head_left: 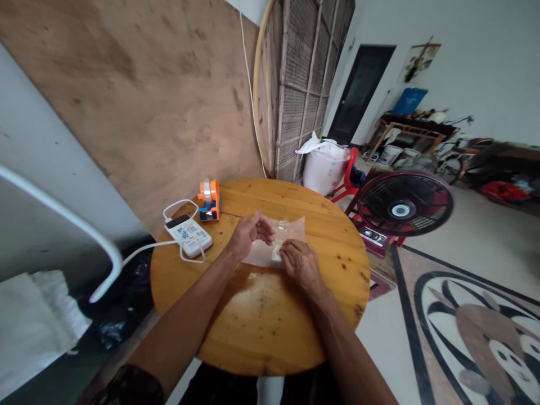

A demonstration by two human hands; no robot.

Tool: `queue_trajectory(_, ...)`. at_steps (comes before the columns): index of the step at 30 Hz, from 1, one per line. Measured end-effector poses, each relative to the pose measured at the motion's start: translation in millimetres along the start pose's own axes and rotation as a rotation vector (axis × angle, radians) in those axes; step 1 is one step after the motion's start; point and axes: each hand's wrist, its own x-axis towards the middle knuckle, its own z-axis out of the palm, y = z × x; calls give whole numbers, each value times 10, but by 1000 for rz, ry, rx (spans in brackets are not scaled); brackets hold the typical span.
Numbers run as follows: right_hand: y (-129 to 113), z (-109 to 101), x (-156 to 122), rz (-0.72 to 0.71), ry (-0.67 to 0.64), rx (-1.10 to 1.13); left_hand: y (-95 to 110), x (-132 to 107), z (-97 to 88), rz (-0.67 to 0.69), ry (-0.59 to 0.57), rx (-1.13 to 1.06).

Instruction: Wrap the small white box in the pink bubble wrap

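Note:
A thin, translucent whitish sheet (297, 229), perhaps plastic or foam wrap, lies spread on the round wooden table (261, 332). On it sits a small white block-like object (276, 251), whose kind I cannot make out. My right hand (301, 261) has its fingertips closed at the right side of that white object. Over the sheet's left part, my left hand (252, 233) is held with curved fingers apart and nothing visible in it. A small clear piece (281, 226) lies near the sheet's far edge.
An orange and blue tape dispenser (210, 199) stands at the table's back left. Beside it lies a white power bank (188, 235) with a white cable. To the right are a fan (400, 209), a red chair (349, 177) and a white sack (324, 166).

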Motion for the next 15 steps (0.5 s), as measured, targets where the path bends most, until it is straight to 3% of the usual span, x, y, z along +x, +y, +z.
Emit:
queue_trajectory(3,13,18,-16,1,17,22,121,-77,19,83,218,415)
queue_trajectory(7,43,37,-36,3,34,20,199,-435,-27,43,219,673)
queue_trajectory(10,48,32,-42,7,28,23,98,-782,-110,-195,273,655)
queue_trajectory(12,46,26,-44,3,24,27,6,-944,-157,-374,330,478)
queue_trajectory(15,47,27,-47,-3,36,34,-79,-1036,-182,-452,393,286)
